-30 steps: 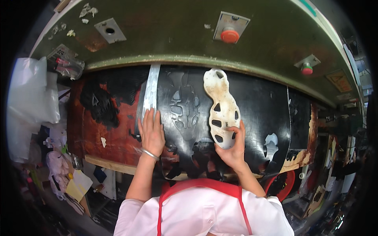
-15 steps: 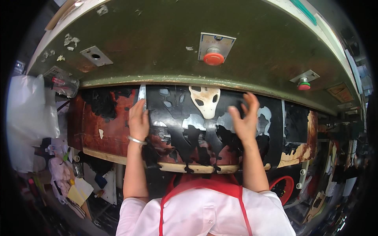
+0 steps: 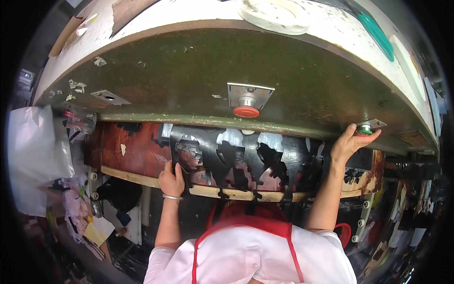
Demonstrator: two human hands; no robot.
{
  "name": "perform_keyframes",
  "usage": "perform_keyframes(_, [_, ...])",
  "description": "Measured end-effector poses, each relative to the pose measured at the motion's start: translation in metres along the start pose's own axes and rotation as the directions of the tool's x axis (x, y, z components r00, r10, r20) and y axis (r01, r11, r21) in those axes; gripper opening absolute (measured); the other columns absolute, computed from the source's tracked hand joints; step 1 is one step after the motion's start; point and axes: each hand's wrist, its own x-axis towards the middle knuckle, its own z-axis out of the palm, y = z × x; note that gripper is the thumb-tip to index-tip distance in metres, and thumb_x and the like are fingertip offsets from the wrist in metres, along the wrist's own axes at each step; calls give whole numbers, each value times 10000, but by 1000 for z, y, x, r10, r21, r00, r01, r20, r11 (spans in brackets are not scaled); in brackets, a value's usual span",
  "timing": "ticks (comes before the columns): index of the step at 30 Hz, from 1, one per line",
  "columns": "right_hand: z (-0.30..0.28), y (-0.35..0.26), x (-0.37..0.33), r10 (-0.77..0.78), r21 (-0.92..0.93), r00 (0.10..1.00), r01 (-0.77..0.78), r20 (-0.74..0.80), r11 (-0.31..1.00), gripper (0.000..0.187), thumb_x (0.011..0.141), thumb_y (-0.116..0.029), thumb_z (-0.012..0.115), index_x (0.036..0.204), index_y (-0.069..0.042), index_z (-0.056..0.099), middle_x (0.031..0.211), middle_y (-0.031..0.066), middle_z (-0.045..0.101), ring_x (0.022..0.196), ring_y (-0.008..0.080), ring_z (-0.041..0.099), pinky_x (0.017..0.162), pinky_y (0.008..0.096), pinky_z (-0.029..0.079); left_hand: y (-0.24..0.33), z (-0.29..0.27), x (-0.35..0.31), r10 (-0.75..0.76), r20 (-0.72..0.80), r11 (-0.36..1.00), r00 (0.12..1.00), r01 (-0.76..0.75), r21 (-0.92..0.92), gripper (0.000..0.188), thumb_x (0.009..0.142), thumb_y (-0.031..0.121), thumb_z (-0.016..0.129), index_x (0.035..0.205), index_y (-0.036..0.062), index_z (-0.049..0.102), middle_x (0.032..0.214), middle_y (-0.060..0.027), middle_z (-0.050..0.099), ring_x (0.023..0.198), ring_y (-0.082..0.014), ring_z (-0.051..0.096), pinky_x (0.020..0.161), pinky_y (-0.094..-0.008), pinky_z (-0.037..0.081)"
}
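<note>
A black sheet (image 3: 208,150) with irregular holes cut through it lies over a reddish-brown board (image 3: 137,154). At the sheet's left edge is my left hand (image 3: 171,181), its fingers bent and its thumb on the sheet side; it seems to hold that edge. My right hand (image 3: 347,147) reaches up to the green button (image 3: 364,131) on the right of the green machine panel (image 3: 179,71), with thumb and fingers around it. Just below the panel's lower edge peeks a bit of a whitish cutting die or template (image 3: 248,132), the rest hidden.
A red mushroom button (image 3: 246,111) sticks out from the panel's middle. On the white top lie a roll of whitish tape (image 3: 276,16) and a teal plastic piece (image 3: 377,37). Clear plastic bags (image 3: 38,156) hang at the left. A wooden strip (image 3: 222,191) edges the board.
My right hand has gone up and right to the green button. My left hand has come nearer to me. The view has tilted up, and the panel now covers most of the whitish piece.
</note>
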Motion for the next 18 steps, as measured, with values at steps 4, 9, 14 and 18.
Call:
perform_keyframes(4, [-26,32,-9,-81,-155,986,103,144,983,868,920,-346,581,1459,87,58,1508,303,108,1417,403,121,1154,466,102,4,-6,5,1,1,1000,1000,-1,18,268,914,297,573,1012,52,613,723,-209,642,666,-412,613,607,-497,468])
perform_keyframes(9, [-114,83,-61,682,-595,675,-436,280,676,686,871,-348,673,1363,57,419,1346,200,513,1193,279,535,983,345,444,5,-7,-9,209,60,960,976,-216,179,247,946,321,498,920,97,599,814,-162,625,618,-376,620,563,-494,488])
perform_keyframes(14, [-143,145,-115,225,-422,952,-120,209,899,549,903,-445,599,690,55,673,694,240,650,603,391,594,599,480,488,7,-5,-18,-76,-111,983,991,56,-177,288,911,352,566,852,72,596,664,-208,605,664,-423,603,623,-516,481])
perform_keyframes(18, [-140,163,-132,167,-149,956,-134,242,980,528,904,-480,589,735,12,684,764,176,681,701,326,621,636,407,493,1,-8,-35,-160,18,954,987,160,-253,284,923,334,549,872,57,583,690,-223,599,696,-428,594,647,-519,464])
